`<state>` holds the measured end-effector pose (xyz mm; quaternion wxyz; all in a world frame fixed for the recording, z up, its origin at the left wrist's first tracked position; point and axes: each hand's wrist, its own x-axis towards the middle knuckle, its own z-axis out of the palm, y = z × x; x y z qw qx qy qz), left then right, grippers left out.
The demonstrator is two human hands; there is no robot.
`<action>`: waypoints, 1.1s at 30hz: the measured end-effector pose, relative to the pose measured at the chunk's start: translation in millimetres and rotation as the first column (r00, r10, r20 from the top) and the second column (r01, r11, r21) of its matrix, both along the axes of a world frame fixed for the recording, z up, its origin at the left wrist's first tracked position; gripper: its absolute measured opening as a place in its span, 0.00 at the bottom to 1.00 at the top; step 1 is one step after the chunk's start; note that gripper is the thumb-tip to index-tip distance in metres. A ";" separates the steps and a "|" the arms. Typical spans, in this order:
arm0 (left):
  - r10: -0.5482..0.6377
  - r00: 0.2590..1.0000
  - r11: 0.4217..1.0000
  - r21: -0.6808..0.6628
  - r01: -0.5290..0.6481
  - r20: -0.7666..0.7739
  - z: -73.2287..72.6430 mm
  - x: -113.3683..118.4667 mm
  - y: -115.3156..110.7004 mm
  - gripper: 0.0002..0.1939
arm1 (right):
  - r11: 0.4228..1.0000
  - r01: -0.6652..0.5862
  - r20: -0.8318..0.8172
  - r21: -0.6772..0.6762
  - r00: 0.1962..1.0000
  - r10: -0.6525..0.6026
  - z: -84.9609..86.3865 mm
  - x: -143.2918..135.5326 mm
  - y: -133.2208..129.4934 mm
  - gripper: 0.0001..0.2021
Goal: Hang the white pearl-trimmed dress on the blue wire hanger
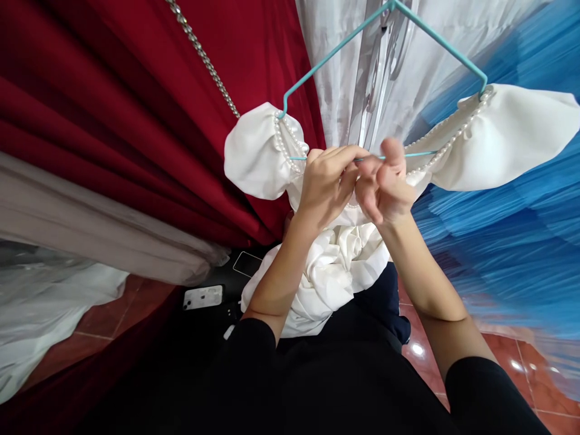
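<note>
A white satin dress (pixel 338 260) with pearl trim along its neckline and two puffed sleeves hangs from a light-blue hanger (pixel 339 51). Its lower part lies bunched over my lap. My left hand (pixel 328 178) is closed, fingertips pinched together at the middle of the neckline, just by the hanger's lower bar; what they hold is hidden. Close against those fingertips is my right hand (pixel 385 187), its fingers bent and smeared by motion, so its grip does not show clearly. Behind both hands, the neckline's middle is mostly covered.
Red fabric (pixel 254 54) hangs on the left, with a beaded strand (pixel 203 57) across it. Blue tulle (pixel 507 235) fills the right side, white fabric (pixel 335 36) the back. A white phone (pixel 203 297) and a dark phone (pixel 247 264) lie on a black surface to my left.
</note>
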<state>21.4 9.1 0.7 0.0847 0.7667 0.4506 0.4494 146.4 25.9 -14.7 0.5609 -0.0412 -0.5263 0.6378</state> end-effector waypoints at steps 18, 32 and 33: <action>0.279 0.955 0.912 0.284 -0.296 0.099 -7.6 -18.0 1.7 0.16 | 0.404 0.259 0.412 0.877 0.027 -0.911 14.5 42.0 2.9 0.16; -0.148 0.977 0.852 -0.521 0.047 -0.155 46.4 -107.8 -72.5 0.34 | 0.383 0.253 0.391 0.888 0.019 -0.920 7.2 34.7 2.7 0.16; -0.175 0.979 0.852 -0.513 0.099 -0.102 42.7 -106.1 -67.2 0.39 | 0.385 0.252 0.393 0.888 0.020 -0.919 7.1 34.8 2.8 0.16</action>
